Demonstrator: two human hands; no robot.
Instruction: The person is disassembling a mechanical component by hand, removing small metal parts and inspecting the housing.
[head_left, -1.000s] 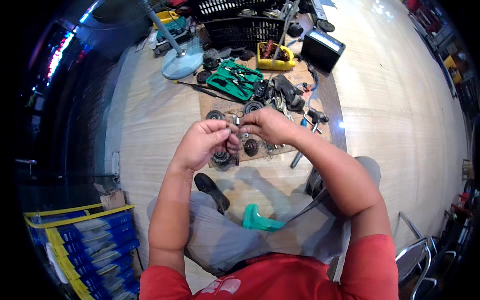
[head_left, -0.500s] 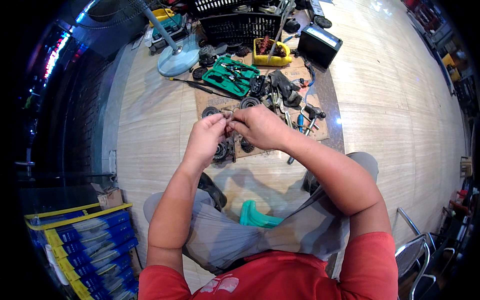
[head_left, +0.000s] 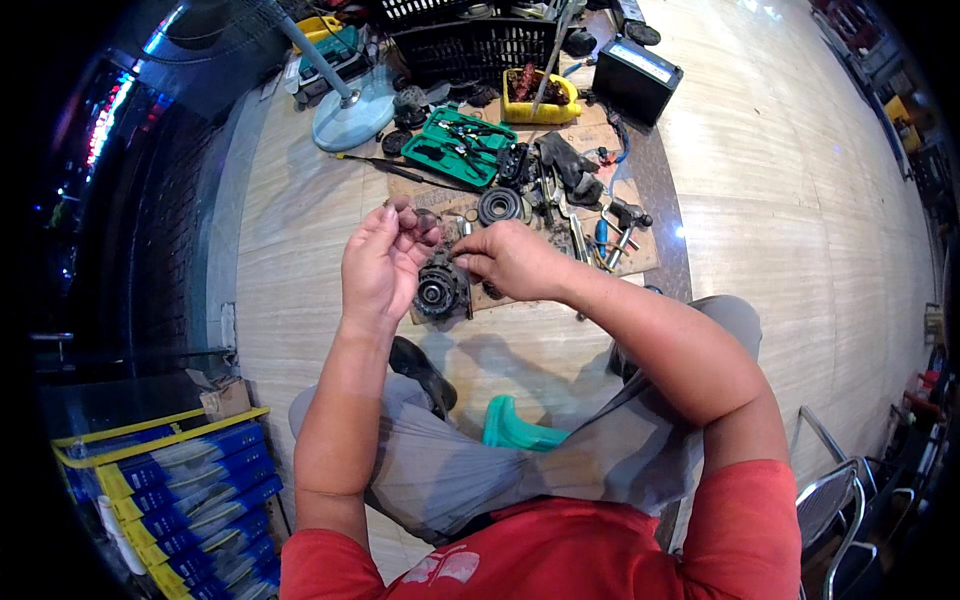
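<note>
My left hand (head_left: 378, 262) is raised with its palm turned up, the fingers apart and loosely curled. Its fingertips look dark with grime, and I make out nothing held there. My right hand (head_left: 515, 262) is closed in a pinch beside a greasy round geared part (head_left: 437, 290). Whatever sits between those fingertips is too small to make out. A dark ring-shaped pulley or bearing (head_left: 498, 206) lies just beyond my right hand. These parts rest on a dirty flattened cardboard sheet (head_left: 640, 258).
Beyond lie a green tool case (head_left: 458, 148), a cut yellow jug (head_left: 540, 108) with reddish-brown contents, a black battery (head_left: 637, 82) and a black crate (head_left: 475, 52). A hammer (head_left: 630, 214) and other tools lie at the right. A fan base (head_left: 353, 110) stands at far left.
My hands were together at the fingertips and have parted. The left moved left and turned palm up, while the right stayed near the geared part, which shows more fully.
</note>
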